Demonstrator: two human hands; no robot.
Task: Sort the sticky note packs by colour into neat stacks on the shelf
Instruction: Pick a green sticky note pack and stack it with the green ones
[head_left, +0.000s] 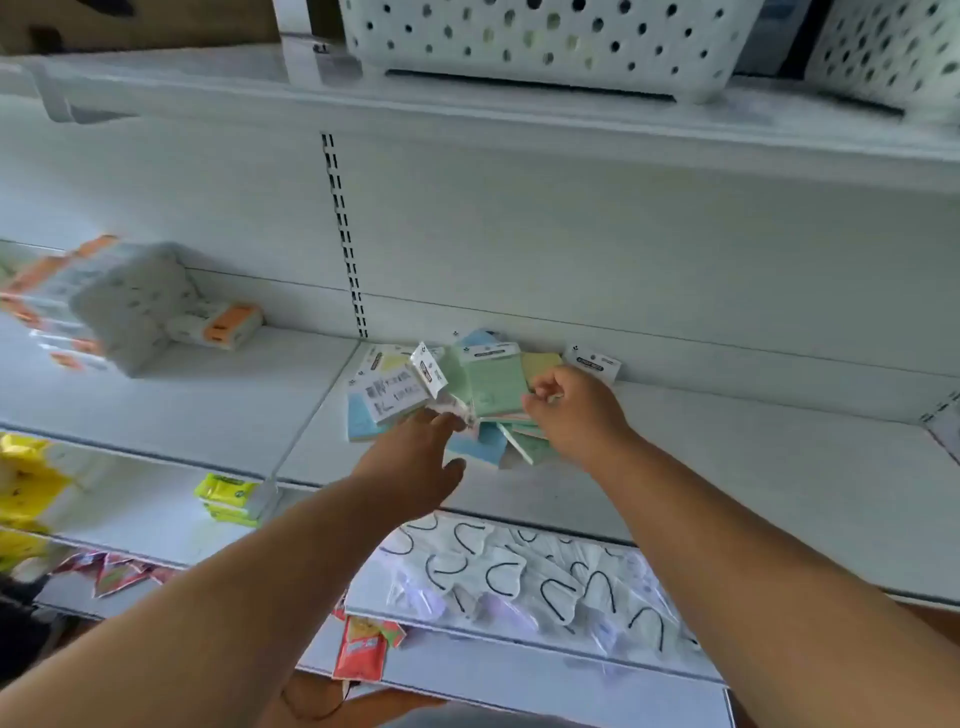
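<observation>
Both forearms reached in from the bottom of frame. Left hand (415, 462) had fingers extended, touching the near edge of the sticky note packs (457, 395); right hand (571, 410) curled, pinching the edge of a green pack (493, 384). Packs lay mid-frame on the shelf (727, 457) in one jumbled heap, blue, green and yellow mixed, one white-header pack (595, 364) just right of it. I judged sorting barely started: no colour stacks visible. Perforated baskets (545, 47) sat top of frame, contents unclear.

Soft even daylight, blurred wide-angle-bowed edges.
</observation>
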